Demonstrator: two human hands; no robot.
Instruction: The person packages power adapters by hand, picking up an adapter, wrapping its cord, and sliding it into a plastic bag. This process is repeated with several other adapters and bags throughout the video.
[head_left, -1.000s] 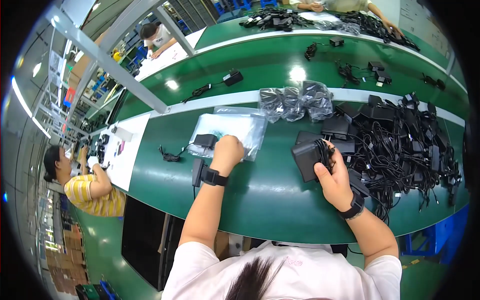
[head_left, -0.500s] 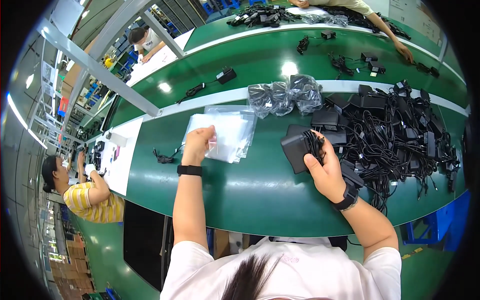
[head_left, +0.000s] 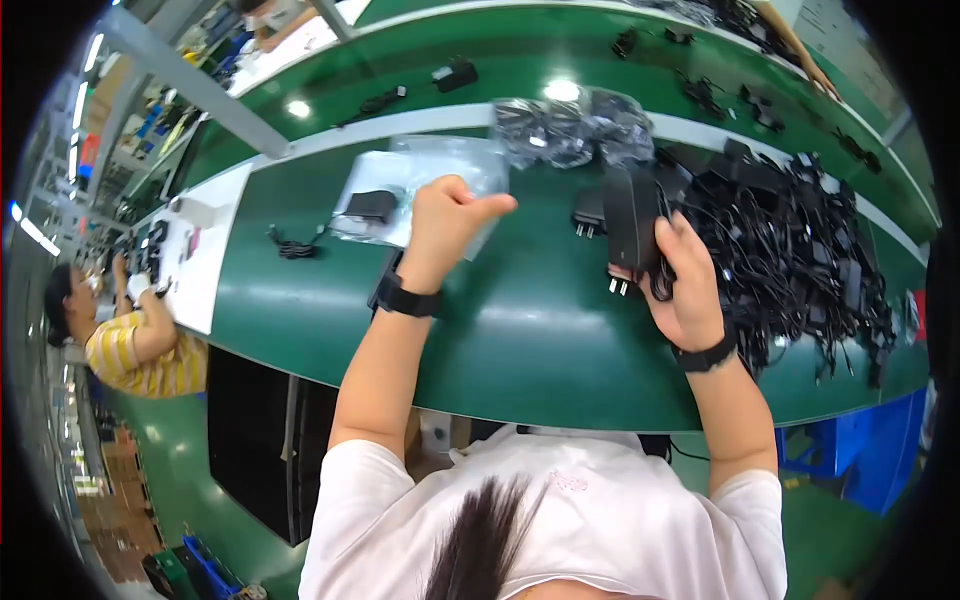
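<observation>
My right hand (head_left: 688, 285) grips a black power adapter (head_left: 632, 218) on its side, metal prongs toward me and a bundled black cable against my fingers. My left hand (head_left: 447, 225) is over the right edge of a stack of clear plastic bags (head_left: 465, 155); its thumb points right, apart from the curled fingers, and nothing shows in it. A black adapter (head_left: 371, 206) lies on the bags. Another dark thing (head_left: 386, 278) is partly hidden under my left wrist. A further adapter (head_left: 589, 209) sits left of the gripped one.
A large heap of adapters and tangled cables (head_left: 780, 260) covers the right of the green table (head_left: 540, 350). Bagged adapters (head_left: 565, 135) line its back rail. A coiled cable (head_left: 295, 243) lies at left. Other people work at left and beyond the rail.
My left hand has left the bag it pinched and moved right. An adapter now lies on the bags. My right hand has turned its adapter so the prongs show. The view has shifted.
</observation>
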